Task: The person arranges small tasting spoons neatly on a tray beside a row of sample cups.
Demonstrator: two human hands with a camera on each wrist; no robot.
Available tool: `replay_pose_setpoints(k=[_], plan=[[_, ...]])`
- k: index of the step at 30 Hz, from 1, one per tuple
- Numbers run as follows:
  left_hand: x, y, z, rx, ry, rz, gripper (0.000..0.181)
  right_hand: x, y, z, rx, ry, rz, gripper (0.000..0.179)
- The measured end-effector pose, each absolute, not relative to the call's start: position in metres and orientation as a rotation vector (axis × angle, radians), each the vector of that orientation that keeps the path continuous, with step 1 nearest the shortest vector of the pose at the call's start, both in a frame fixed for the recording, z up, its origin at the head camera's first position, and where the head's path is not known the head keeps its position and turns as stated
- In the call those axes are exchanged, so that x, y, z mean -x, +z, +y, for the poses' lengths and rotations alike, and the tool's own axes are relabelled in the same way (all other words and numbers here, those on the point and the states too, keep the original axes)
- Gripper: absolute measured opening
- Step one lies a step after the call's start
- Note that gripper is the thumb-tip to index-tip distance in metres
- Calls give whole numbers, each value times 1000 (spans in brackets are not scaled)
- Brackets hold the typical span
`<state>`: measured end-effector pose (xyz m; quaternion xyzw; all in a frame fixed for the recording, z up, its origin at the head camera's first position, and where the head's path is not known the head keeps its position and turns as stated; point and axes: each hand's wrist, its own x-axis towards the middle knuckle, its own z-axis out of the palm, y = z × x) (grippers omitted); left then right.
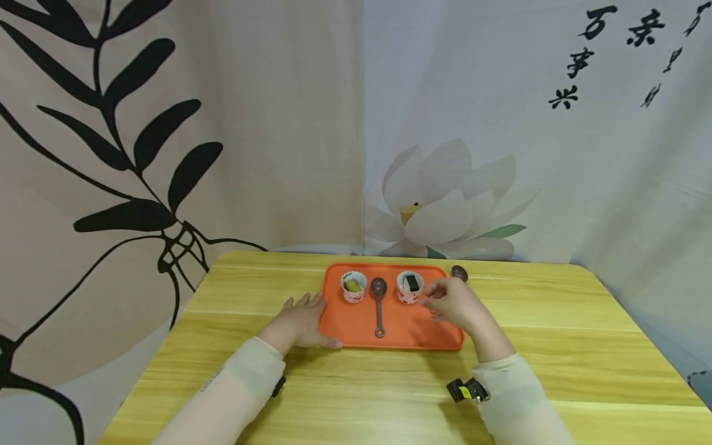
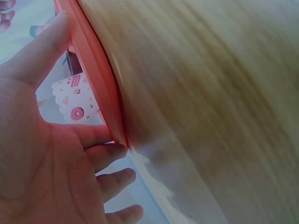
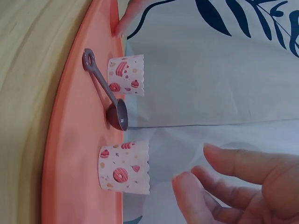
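An orange tray (image 1: 400,339) lies on the table. My left hand (image 1: 303,322) rests at its left end, fingers spread, thumb along the front edge; the left wrist view shows fingertips (image 2: 110,156) touching the rim. Two paper cups with a pink-red print stand on the tray. The left cup (image 1: 353,295) holds something yellowish-green; the right cup (image 1: 408,295) holds a dark block with something pale. Between the cups lies a brown measuring spoon (image 1: 379,303). My right hand (image 1: 453,303) hovers just right of the right cup, fingers loosely bent, nothing between thumb and fingertips.
A second brown spoon (image 1: 459,272) shows its bowl by the tray's far right corner, the rest hidden behind my right hand. The wooden table (image 1: 584,346) ends at a curtain (image 1: 300,154) printed with leaves, a lotus and characters.
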<state>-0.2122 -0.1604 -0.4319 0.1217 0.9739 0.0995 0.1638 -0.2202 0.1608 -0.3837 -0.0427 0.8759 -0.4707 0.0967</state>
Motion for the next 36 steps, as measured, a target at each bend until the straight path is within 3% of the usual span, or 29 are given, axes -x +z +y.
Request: replay_pose_setpoints(k=[36], plan=[[213, -432, -160, -341, 288, 2766, 112, 229, -375, 212, 117, -1215, 2782, 34]])
